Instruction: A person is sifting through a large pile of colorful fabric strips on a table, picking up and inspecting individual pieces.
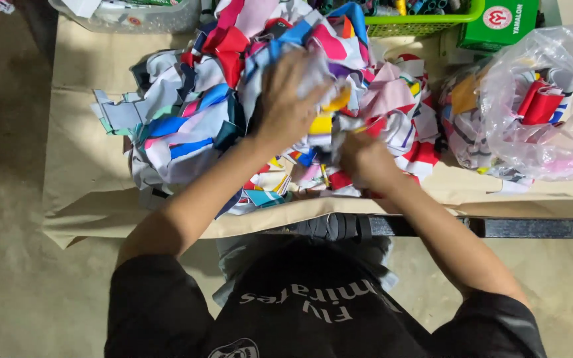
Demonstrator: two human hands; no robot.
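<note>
hands [286, 99] [365, 158] clutch fabric scraps [187, 113] (fingers curled shut).

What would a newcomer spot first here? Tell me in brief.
First, the big heap of bright cloth scraps in red, blue, pink and white, piled on the paper-covered table. Both hands are in it: the left hand grips a bunch near the top, the right hand digs in lower down. At the right sits a clear plastic bag with more scraps.
</note>
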